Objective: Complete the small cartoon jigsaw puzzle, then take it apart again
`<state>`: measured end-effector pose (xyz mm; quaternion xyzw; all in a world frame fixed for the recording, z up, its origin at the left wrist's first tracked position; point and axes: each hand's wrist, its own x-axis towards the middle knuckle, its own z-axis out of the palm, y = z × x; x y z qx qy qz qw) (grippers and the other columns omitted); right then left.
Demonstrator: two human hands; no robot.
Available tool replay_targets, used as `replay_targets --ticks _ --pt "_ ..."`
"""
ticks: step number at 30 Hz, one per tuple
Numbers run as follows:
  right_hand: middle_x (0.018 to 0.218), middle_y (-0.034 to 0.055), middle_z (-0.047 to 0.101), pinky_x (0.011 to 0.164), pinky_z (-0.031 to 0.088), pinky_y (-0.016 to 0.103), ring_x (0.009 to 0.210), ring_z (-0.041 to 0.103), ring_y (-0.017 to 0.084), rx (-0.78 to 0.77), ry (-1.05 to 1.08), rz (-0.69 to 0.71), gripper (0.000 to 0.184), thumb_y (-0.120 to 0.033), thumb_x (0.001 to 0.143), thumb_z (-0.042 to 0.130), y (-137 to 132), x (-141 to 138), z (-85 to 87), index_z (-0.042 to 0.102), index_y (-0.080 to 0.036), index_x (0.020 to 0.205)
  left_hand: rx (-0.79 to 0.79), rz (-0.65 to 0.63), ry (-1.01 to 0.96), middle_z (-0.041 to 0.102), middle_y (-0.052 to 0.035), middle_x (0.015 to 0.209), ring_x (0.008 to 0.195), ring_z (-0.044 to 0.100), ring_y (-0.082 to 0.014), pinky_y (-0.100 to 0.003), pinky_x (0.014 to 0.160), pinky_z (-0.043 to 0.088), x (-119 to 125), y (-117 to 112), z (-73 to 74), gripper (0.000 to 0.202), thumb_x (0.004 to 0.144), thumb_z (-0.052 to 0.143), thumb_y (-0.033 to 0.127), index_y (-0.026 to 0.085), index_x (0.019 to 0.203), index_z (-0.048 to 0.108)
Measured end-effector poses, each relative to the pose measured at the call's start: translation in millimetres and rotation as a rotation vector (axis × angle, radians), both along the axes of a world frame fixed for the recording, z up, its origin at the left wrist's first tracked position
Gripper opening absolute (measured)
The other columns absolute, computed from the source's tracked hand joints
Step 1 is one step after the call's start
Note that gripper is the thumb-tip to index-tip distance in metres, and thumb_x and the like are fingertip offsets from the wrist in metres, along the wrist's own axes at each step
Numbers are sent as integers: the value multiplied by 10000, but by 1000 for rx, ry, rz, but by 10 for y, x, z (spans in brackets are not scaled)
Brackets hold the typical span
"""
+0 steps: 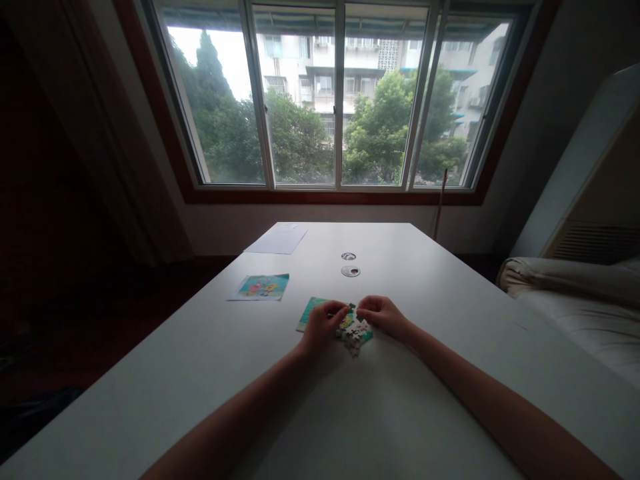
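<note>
My left hand (323, 321) is closed in a pinch, with a small dark green jigsaw puzzle piece (352, 307) at its fingertips. Just to the right, my right hand (384, 315) is also pinched, and a dark bit of a puzzle piece shows under its fingertips. Between and below both hands lies a loose heap of jigsaw pieces (356, 339), some grey side up, others green or yellow. A teal puzzle board (307, 311) pokes out behind my left hand, which hides part of it.
A colourful picture sheet (263, 287) lies left on the white table (380, 413), with white paper (276, 240) farther back. Two round discs (351, 271) sit beyond my hands. A pale sofa (575, 293) stands at the right, a window (335, 100) ahead.
</note>
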<state>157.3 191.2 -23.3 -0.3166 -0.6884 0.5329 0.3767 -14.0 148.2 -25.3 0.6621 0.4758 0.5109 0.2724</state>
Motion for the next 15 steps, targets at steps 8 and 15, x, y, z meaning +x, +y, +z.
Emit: replay_targets --ticks 8,15 --pt "634 17 586 535 355 241 555 437 112 384 -254 -287 296 -428 730 541 106 95 -51 645 -151 726 78 -117 316 651 -58 774 702 583 -166 -246 625 452 -181 137 149 270 788 484 356 159 760 667" --pt "844 51 580 613 388 233 703 481 126 478 -352 36 278 -406 675 624 62 90 15 654 -178 831 -7 -237 780 527 -94 1130 1044 459 -256 -337 886 351 -582 275 244 486 669 596 471 218 1083 575"
